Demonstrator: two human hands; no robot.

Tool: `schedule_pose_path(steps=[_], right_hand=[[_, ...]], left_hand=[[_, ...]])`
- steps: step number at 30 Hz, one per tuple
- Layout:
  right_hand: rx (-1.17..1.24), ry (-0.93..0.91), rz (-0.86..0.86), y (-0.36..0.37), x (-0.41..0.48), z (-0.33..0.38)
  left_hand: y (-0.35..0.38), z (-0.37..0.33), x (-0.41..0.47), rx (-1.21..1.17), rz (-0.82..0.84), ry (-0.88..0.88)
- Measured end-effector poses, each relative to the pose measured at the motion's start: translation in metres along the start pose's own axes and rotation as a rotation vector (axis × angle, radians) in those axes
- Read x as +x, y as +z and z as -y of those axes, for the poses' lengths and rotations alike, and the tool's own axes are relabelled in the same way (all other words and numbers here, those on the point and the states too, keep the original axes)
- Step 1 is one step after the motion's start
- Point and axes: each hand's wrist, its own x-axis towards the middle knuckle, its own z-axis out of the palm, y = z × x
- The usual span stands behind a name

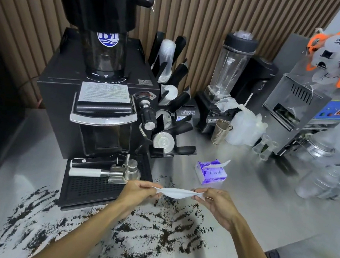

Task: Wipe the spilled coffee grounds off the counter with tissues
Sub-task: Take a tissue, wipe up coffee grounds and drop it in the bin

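A white tissue [176, 192] is stretched between both hands above the steel counter [252, 202]. My left hand [139, 191] pinches its left end and my right hand [216, 204] pinches its right end. Dark coffee grounds [159, 231] lie scattered over the counter below and in front of the hands, spreading left to the grinder's base. A purple tissue pack [212, 171] lies on the counter just behind my right hand, with one sheet sticking out of its top.
A black coffee grinder [95, 103] with a portafilter [104, 172] on its drip tray stands at left. Behind are a cup dispenser [168, 99], a blender [224, 86], a metal cup [220, 131], a cup sealer [316, 99] and clear plastic containers [328, 181]. The counter's front edge runs at lower right.
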Motion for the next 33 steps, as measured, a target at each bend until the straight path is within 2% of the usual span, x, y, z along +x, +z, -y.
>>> schedule_pose_path(steps=[3,6,8,13,16,20,25,29,33], right_hand=[[-0.053,0.001,0.056,-0.005,0.004,0.004],[-0.179,0.004,0.072,-0.013,0.014,0.003],[-0.266,-0.004,0.049,-0.016,0.022,0.003],[-0.389,-0.074,0.044,-0.018,0.041,0.004],[-0.604,-0.175,0.043,-0.019,0.055,0.005],[-0.94,-0.358,0.07,-0.016,0.079,0.002],[-1.322,-0.52,0.089,-0.005,0.114,-0.008],[-1.434,-0.62,0.015,0.006,0.135,-0.01],[-1.554,-0.702,-0.046,0.004,0.157,-0.015]], left_hand=[[0.004,-0.002,0.003,0.011,0.01,0.02],[0.008,-0.005,0.008,0.122,-0.015,0.062],[0.011,-0.005,0.012,0.247,-0.072,0.104],[0.018,-0.001,0.037,0.595,-0.124,0.343],[0.022,-0.002,0.052,0.842,-0.141,0.437],[0.024,-0.002,0.071,1.041,-0.137,0.445],[0.028,0.011,0.1,1.386,-0.227,0.483],[0.033,0.011,0.118,1.724,-0.292,0.459],[0.038,0.004,0.129,1.821,-0.387,0.36]])
